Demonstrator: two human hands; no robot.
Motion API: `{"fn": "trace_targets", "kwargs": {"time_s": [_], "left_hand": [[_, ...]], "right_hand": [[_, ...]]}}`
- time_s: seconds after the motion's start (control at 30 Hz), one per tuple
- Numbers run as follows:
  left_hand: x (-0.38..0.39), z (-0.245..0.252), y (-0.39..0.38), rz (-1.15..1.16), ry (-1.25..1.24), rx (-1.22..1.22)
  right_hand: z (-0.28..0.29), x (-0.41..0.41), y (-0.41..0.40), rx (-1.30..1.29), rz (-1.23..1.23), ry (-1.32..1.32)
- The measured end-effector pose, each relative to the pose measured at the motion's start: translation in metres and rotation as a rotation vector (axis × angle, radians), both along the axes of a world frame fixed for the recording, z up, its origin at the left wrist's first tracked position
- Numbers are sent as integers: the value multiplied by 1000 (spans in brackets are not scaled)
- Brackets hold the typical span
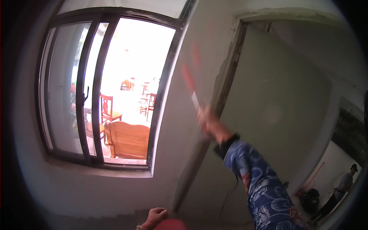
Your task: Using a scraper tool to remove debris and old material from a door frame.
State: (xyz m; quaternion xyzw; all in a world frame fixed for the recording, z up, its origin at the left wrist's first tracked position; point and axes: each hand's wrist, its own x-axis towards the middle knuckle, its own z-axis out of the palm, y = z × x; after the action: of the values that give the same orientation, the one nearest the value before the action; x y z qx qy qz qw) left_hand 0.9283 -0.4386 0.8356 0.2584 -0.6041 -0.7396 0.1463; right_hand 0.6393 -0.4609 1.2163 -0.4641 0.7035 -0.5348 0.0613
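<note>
My right hand (210,122), blurred by motion, is raised before the wall between a window and a doorway. It grips a thin tool (195,99) with a pale section near the fingers and a red far end; blur hides its exact kind. A fainter red smear shows close to that end, and I cannot tell what it is. Low at the bottom edge, my left hand (155,217) has its fingers curled beside a rounded red object (170,224). The frame cuts that object off, so whether the hand holds it is unclear.
A dark-framed sliding window (99,95) opens onto a bright space with wooden chairs (107,107) and a wooden bench back (129,138). Right of the wall (184,115) is a doorway with a rough edge (230,77). A person (340,189) stands far right beside a dark bag-like object (310,199).
</note>
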Motion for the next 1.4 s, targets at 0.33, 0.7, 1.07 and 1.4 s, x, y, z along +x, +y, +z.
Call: {"fn": "trace_targets", "kwargs": {"time_s": [0.33, 0.7, 1.07, 1.4], "left_hand": [[28, 80, -23, 266, 26, -1465], [22, 68, -101, -97, -117, -1750], [76, 62, -72, -174, -315, -693], [164, -20, -102, 612, 20, 133]], "right_hand": [[-337, 50, 98, 439, 201, 641], [-246, 37, 109, 184, 385, 1186], [-253, 48, 106, 62, 504, 1239], [-250, 30, 98, -86, 27, 737]]}}
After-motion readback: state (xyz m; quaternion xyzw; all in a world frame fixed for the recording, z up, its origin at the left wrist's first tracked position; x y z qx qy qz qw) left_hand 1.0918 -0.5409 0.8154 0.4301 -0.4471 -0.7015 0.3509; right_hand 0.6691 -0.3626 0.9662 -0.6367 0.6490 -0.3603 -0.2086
